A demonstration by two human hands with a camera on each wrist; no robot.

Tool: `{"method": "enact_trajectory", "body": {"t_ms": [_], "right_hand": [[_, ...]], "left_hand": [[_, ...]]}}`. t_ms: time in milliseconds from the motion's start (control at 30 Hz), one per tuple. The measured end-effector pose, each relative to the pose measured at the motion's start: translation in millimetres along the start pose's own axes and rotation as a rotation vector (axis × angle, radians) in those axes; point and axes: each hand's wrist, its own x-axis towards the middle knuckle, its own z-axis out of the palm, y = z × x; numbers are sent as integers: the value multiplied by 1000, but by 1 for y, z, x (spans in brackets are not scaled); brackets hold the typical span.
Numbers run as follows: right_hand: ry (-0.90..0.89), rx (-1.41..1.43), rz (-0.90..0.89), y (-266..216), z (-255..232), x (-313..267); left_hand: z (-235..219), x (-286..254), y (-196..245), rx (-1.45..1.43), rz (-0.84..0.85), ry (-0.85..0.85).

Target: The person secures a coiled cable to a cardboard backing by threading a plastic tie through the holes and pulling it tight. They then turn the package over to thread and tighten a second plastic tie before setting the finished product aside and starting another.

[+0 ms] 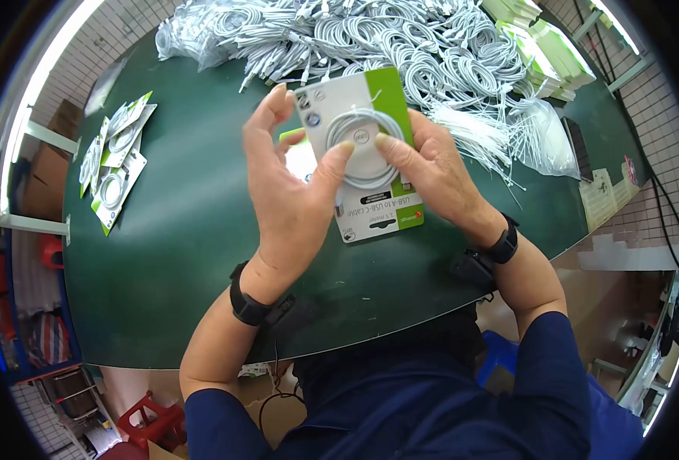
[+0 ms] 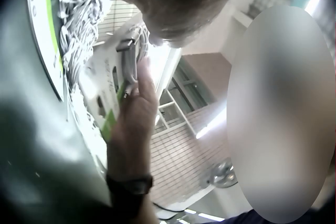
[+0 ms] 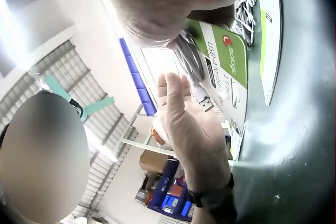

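Observation:
A white-and-green packaging card [image 1: 381, 211], printed "USB-A to USB-C Cable", is held above the table with a coiled white USB cable [image 1: 366, 184] on its face. My right hand [image 1: 447, 172] grips the card's right side, thumb across the coil and fingers behind. On the other side, my left hand [image 1: 293, 169] lays its thumb on the coil's left edge, its other fingers raised beside the card. The cable's USB-A plug [image 3: 205, 102] hangs by the left palm in the right wrist view. A thin white tie end [image 1: 377, 96] sticks up above the coil.
Another card [image 1: 301, 159] lies on the green table [image 1: 178, 284] behind the left hand. Carded cables [image 1: 113, 184] are piled at left. Many coiled white cables [image 1: 431, 54] cover the back, with white cable ties [image 1: 470, 134] and green-and-white card stacks [image 1: 562, 54] at right.

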Motion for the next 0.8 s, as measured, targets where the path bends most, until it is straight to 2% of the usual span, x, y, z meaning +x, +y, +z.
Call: {"method": "enact_trajectory", "body": {"t_ms": [67, 133, 300, 467, 800], "right_hand": [[73, 79, 7, -1, -3, 1], [88, 21, -12, -2, -7, 0], [116, -23, -123, 2, -5, -1], [175, 53, -86, 7, 0, -4], [208, 35, -69, 10, 0, -4]], "left_hand": [[-8, 6, 8, 370, 317, -147], [-15, 8, 20, 631, 548, -434], [2, -2, 16, 644, 509, -461], [10, -6, 10, 631, 561, -374], [14, -10, -3, 448, 447, -427]]}}
